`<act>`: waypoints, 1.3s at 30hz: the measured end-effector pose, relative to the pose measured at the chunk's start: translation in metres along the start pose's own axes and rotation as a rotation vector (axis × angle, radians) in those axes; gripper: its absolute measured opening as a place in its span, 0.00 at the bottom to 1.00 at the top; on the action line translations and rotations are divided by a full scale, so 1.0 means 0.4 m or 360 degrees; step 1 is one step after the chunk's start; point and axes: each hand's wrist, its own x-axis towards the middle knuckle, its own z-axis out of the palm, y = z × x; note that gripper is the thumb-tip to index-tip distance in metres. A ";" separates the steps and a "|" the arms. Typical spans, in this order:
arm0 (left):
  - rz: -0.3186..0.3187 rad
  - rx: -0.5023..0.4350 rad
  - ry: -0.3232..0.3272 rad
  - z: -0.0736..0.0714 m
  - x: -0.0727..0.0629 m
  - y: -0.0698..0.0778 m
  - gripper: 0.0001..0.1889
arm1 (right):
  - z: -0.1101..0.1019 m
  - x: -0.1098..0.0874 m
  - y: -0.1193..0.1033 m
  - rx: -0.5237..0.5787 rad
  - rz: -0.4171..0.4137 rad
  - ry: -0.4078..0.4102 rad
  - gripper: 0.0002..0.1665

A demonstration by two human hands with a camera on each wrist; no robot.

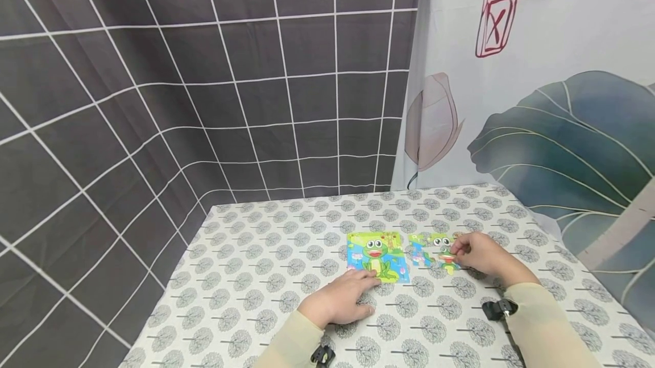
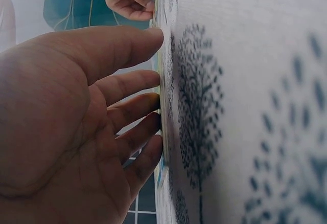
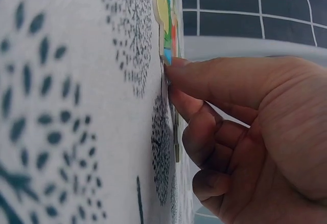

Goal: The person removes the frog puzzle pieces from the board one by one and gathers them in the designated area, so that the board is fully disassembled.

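Curtain (image 1: pixel 307 100) hangs behind the frog picture (image 1: pixel 376 254), outstretched left hand (image 1: pixel 343 298) hiding its near-left corner, right hand (image 1: pixel 481 253) pinching a puzzle piece (image 3: pixel 167 54) to its right.

Smooth puzzle pcs (image 1: pixel 419 251), matt tbl cloth (image 1: pixel 241 294)

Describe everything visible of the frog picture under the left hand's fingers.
The frog picture is a thin, squarish, stiff-looking panel lying flat on the patterned cloth, left of the puzzle pieces. It shows a green frog with big eyes and a red mouth against blue and yellowish green. The left hand touches its near edge; any seams are too small to tell.
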 end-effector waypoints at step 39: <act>0.0067 0.0191 0.0016 0.005 0.084 0.056 0.34 | 0.086 0.068 -0.170 -0.0100 -0.0215 -0.0068 0.07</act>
